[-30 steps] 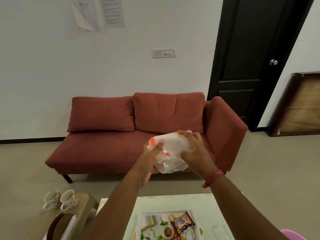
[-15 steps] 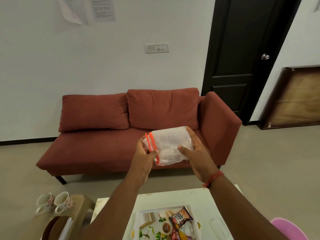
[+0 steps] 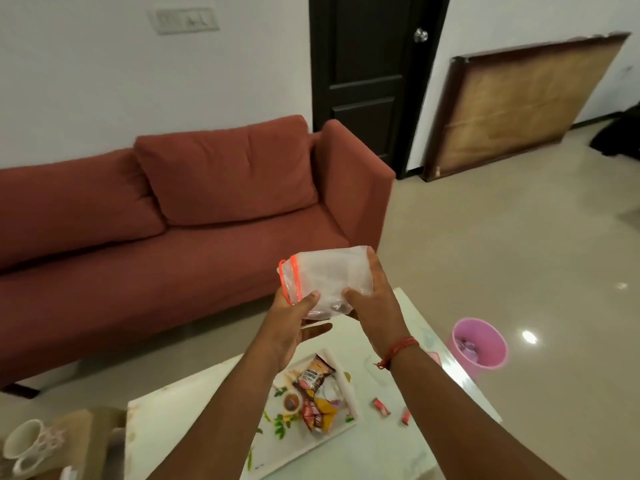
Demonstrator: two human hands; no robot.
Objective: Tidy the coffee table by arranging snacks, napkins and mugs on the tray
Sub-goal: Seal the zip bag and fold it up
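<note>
Head view: both hands, left hand point(image 3: 290, 315) and right hand point(image 3: 372, 303), pinch the bag point(image 3: 327, 277), now lowered toward the tray point(image 3: 341, 382) at 6 o'clock.

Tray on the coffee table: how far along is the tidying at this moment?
Done: snack packets already lie on the tray. In hand: left hand and right hand hold a zip bag above the table. Left: red sweets on the tabletop, a mug on the side stool.

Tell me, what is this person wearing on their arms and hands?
Very little. Both forearms are bare, with no sleeves in view and no gloves. The right wrist carries a thin red thread bracelet, knotted with a short loose end. The left hand shows no rings or bands.
</note>
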